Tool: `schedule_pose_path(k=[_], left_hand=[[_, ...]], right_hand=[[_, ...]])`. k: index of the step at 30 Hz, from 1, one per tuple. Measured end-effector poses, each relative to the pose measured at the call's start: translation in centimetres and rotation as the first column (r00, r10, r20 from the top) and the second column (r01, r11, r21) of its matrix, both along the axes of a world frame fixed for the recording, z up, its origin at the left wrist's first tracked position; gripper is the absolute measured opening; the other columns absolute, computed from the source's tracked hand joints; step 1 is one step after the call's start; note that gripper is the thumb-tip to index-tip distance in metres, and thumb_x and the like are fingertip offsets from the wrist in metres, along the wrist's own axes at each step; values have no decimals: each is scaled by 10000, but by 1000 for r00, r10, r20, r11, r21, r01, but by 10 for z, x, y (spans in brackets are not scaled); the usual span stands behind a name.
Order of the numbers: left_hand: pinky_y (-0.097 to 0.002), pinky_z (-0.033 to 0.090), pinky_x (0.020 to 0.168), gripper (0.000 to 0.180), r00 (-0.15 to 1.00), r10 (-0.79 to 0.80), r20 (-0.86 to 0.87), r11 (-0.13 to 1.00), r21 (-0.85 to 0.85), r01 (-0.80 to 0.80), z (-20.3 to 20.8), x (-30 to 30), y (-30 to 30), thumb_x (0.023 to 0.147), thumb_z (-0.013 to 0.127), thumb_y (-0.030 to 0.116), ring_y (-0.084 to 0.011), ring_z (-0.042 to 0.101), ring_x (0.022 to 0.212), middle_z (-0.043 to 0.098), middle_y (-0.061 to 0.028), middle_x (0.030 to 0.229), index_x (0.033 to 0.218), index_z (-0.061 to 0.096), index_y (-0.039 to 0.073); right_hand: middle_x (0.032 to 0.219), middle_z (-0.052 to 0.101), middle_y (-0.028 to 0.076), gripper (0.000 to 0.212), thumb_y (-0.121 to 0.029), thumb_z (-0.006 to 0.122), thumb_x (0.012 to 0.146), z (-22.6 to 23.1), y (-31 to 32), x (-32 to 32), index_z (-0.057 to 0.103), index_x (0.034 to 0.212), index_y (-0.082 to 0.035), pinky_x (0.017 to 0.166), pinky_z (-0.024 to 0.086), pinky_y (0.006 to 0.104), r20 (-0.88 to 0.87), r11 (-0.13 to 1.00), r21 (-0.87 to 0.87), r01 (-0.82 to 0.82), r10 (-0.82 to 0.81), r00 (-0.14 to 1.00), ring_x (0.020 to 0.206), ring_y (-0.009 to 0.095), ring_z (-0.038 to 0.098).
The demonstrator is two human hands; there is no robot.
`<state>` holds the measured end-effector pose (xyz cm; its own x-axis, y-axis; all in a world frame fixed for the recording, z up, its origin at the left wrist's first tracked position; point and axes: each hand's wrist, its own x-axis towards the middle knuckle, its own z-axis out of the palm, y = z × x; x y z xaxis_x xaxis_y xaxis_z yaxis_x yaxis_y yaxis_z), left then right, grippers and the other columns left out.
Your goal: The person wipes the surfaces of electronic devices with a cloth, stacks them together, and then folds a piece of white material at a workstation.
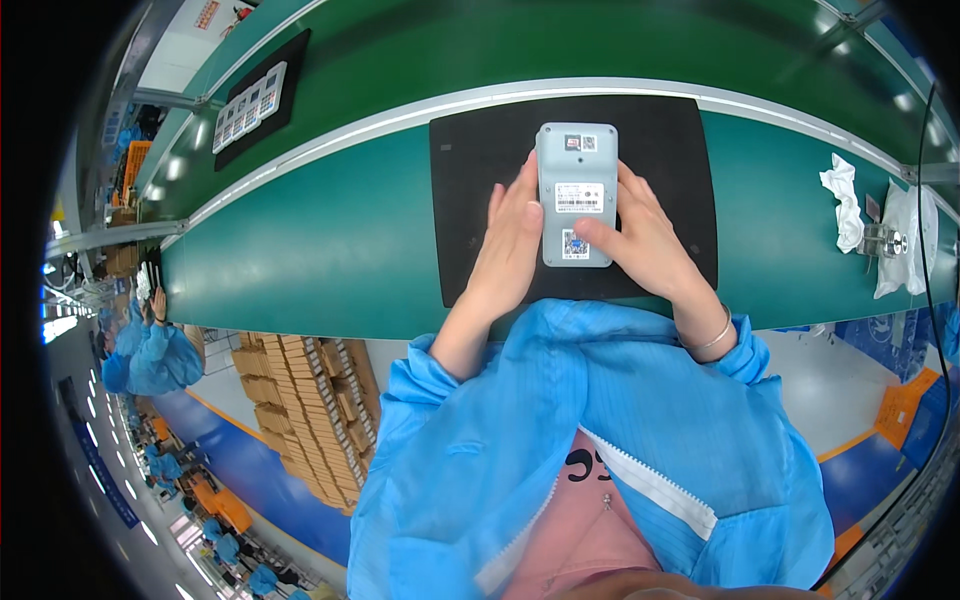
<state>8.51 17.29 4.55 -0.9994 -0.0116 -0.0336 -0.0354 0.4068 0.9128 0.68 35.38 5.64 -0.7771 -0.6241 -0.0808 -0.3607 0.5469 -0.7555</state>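
A grey rectangular device (577, 170) with several white stickers lies face down on a black mat (470, 210) on the green workbench. My left hand (512, 235) rests flat against the device's left side. Gripping the right side is my right hand (640, 240), its thumb pressing on the lower sticker near the device's bottom edge. A bracelet circles my right wrist. Both sleeves are light blue.
A second black mat (292, 70) with several small grey units lies at the far left on the upper belt. Crumpled white cloth (845, 200) and a clear bag with metal parts (900, 240) sit at the right. Stacked cardboard boxes (305, 410) stand below left. Another worker in blue (150, 355) sits far left.
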Motion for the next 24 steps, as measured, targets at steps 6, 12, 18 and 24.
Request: schedule_pose_path(k=[6, 12, 18, 24], left_hand=[[-416, 183, 1168, 968, 977, 88, -196, 835, 548, 34, 17, -1, 26, 890, 179, 773, -299, 146, 1466, 70, -152, 1601, 1541, -61, 98], [-424, 76, 1175, 965, 952, 6, -305, 904, 408, 125, -11, 18, 33, 921, 188, 711, -308, 89, 1462, 42, -194, 1592, 1520, 12, -25], [-450, 42, 1178, 917, 952, -49, -301, 915, 370, 164, -20, 26, 36, 943, 177, 668, -326, 14, 1481, 10, -196, 1600, 1517, 40, -33], [-361, 118, 1180, 910, 964, -15, -267, 861, 487, 148, 3, 9, 36, 938, 164, 676, -256, 75, 1485, -77, -140, 1612, 1528, -18, 8]], right_hand=[[1489, 315, 271, 1299, -290, 903, 605, 4, 8, 25, 28, 1529, -26, 1078, 372, 444, 166, 869, -490, 64, 21, 986, 1355, 423, 374], [1536, 188, 287, 1248, -163, 868, 659, -36, 22, 37, -22, 1516, 9, 1092, 357, 455, -374, 909, -374, -182, 31, 927, 1369, 461, 314], [1539, 175, 293, 1283, -185, 875, 659, -40, 25, 38, -63, 1517, -13, 1104, 337, 468, -371, 911, -367, -189, 43, 928, 1358, 464, 335], [1535, 156, 316, 1269, -220, 862, 694, -32, 19, 32, -84, 1516, -19, 1103, 326, 479, -350, 925, -346, -159, 30, 936, 1366, 471, 320]])
